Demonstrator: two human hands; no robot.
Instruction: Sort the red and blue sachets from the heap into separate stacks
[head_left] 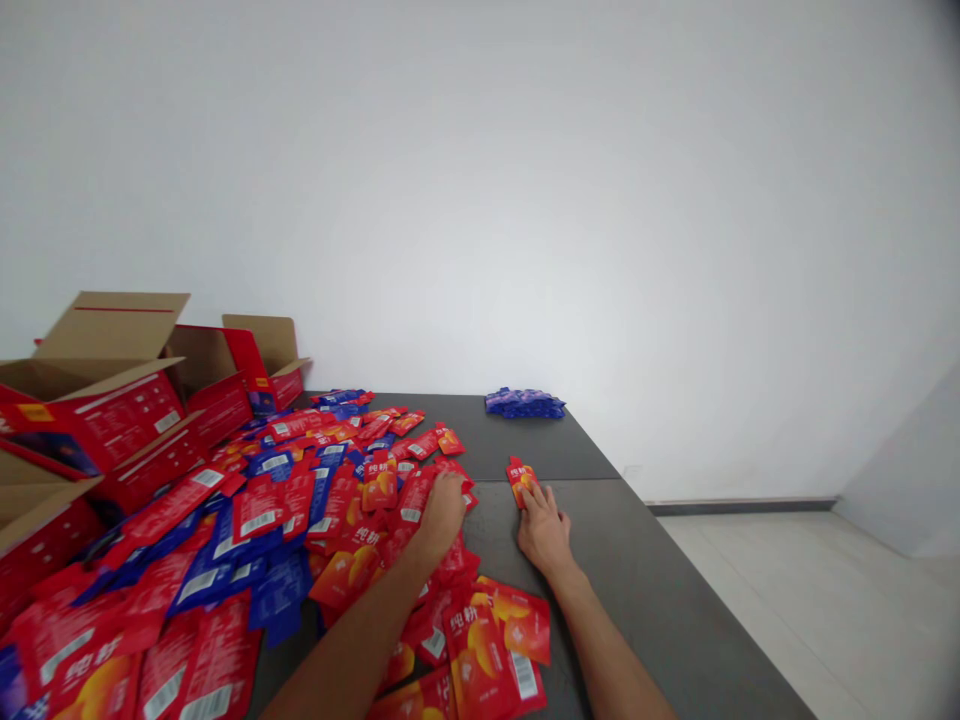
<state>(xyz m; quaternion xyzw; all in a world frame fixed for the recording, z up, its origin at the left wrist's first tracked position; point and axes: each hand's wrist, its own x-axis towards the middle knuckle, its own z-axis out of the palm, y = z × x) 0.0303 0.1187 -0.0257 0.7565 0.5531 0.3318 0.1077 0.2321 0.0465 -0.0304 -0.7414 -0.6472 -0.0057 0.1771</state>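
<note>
My left hand (pixel 444 512) is at the right edge of a heap of pouches, its fingers curled down onto a red pouch (pixel 413 493); its fingertips are partly hidden. My right hand (pixel 545 527) rests to the right of the heap. Its fingers are stretched out and apart, with the fingertips on the lower part of a single red pouch (pixel 517 474) printed with orange fruit, flat on the dark table (pixel 637 590). Between my forearms, more red pouches (pixel 481 655) overlap near the front. Blue pouches (pixel 279 592) are mixed into the heap.
Open red cardboard boxes (pixel 127 420) stand along the left side, flaps up. A stack of blue-purple pouches (pixel 525 403) lies at the table's far end. A white wall (pixel 510 200) rises behind it. Past the table's right edge is pale tiled floor (pixel 780 580).
</note>
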